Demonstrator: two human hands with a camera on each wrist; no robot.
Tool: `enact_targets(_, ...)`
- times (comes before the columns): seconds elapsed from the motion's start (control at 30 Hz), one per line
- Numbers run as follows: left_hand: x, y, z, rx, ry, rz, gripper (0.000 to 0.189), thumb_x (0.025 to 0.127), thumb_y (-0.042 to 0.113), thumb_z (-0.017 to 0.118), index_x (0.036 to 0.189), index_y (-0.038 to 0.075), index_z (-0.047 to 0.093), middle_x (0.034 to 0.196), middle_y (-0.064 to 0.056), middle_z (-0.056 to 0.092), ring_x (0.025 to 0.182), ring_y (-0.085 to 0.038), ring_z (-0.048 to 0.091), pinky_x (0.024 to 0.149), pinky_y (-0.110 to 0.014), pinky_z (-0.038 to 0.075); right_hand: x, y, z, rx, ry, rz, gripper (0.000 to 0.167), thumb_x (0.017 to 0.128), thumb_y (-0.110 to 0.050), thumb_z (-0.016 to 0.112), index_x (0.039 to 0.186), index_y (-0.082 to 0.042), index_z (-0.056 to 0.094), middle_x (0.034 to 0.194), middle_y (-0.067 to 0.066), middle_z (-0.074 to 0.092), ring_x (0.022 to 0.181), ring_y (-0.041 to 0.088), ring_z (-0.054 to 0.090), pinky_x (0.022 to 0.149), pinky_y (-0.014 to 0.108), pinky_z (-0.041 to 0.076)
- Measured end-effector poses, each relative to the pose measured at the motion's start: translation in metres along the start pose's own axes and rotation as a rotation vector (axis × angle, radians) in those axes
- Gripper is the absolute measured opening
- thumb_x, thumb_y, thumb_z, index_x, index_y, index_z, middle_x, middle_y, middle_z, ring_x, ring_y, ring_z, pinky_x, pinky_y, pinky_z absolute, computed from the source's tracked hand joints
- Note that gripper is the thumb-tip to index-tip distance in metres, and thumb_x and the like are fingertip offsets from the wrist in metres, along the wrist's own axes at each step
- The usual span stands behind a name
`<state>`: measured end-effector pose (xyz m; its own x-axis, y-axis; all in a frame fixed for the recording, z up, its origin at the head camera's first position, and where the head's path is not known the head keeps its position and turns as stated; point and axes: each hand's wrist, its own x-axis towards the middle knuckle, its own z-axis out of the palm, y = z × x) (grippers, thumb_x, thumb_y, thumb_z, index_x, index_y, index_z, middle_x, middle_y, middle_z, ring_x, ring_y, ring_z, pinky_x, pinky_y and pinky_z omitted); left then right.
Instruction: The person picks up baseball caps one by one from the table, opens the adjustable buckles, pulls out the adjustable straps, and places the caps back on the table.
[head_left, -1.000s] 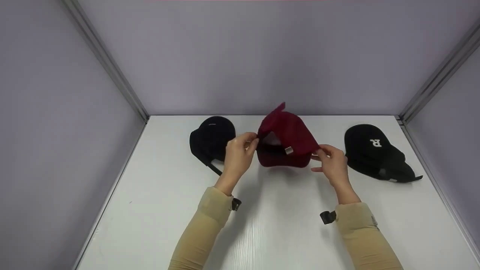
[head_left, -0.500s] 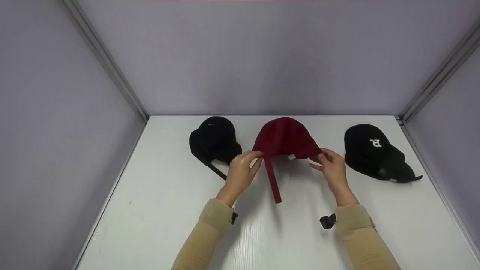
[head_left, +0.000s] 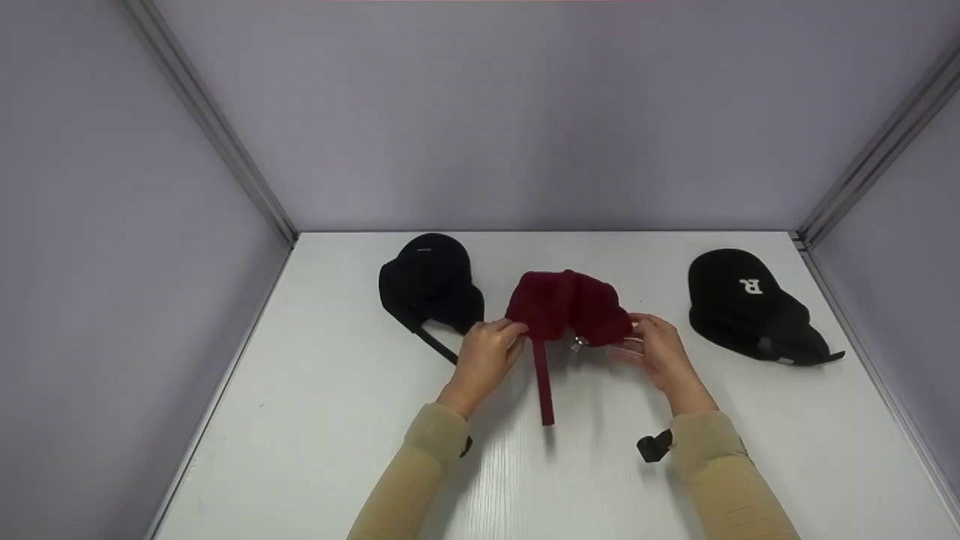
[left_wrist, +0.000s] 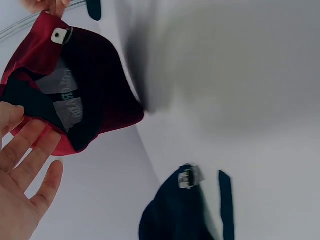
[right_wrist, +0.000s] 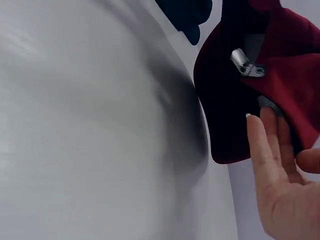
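Between my two hands hangs a dark red baseball cap (head_left: 544, 304), its back edge toward me. My left hand (head_left: 484, 360) pinches the left back edge, where a loose red strap (head_left: 542, 386) dangles. The right hand (head_left: 664, 360) holds the opposite edge, with fingers inside the rim and thumb outside in the right wrist view. A silver buckle (right_wrist: 245, 64) shows on the cap's back edge. White labels (left_wrist: 67, 102) and the dark lining appear inside it in the left wrist view.
A black cap (head_left: 427, 277) with a hanging strap lies left of my left hand. Another black cap (head_left: 735, 300), marked with a white R, lies to the right. The white table (head_left: 315, 435) is bounded by grey panels (head_left: 480, 120) at the back and sides.
The red cap has come down toward the table, and its crown has tipped over and sagged in the middle. Its strap swung from pointing up to hanging down. Both hands lowered with it.
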<state>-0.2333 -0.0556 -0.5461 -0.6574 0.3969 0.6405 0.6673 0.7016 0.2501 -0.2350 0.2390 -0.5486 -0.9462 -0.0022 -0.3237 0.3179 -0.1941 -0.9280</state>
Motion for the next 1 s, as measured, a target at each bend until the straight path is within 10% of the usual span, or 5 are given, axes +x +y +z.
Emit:
enact_targets(0.37,-0.011,-0.006,0.021,0.145,-0.088,0.003,0.006,0.086,0.008,0.074,0.090,0.011,0.072,0.083,-0.001,0.069,0.071,-0.019,0.066,0.064,-0.039,0.052,0.008,0.005,-0.005,-0.237,0.045,0.085,0.048,0.102,-0.016,0.051,0.143,0.003,0.035,0.118,0.016,0.056,0.088,0.014,0.062,0.083,0.034,0.052)
enact_targets(1.0,-0.023,-0.006,0.041,0.352,-0.351,-0.030,0.012,0.085,0.008,0.073,0.094,0.016,0.076,0.088,-0.001,0.065,0.076,-0.019,0.067,0.066,-0.036,0.051,0.023,0.007,0.006,-0.326,-0.065,0.030,0.066,0.104,-0.017,0.048,0.156,-0.001,0.011,0.158,0.028,0.012,0.144,0.039,0.022,0.112,0.044,0.029)
